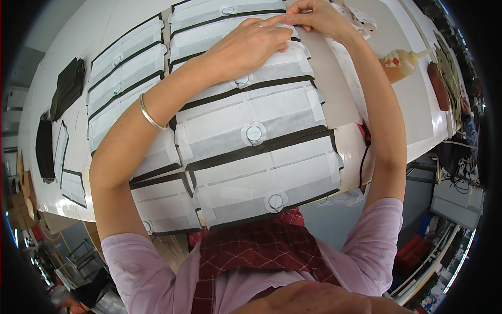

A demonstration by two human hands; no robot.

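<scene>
Rows of white-backed panels with black edges lie overlapping on the table, each with a small round disc; one large panel (219,115) lies in front of my arms. My left hand (251,46) rests over a panel farther back. Its index finger stretches toward that panel's right end, and the other fingers are loosely bent. Beside that fingertip, my right hand (318,18) pinches with thumb and forefinger at the panel's right edge. What lies between those fingertips is too small to make out.
A squeeze bottle of amber liquid (400,64) lies on the right side, near a brown pouch-like item (438,87). Folded black pieces (68,89) are stacked at the left. A red-and-black tool (364,132) with a cord sits by my right forearm.
</scene>
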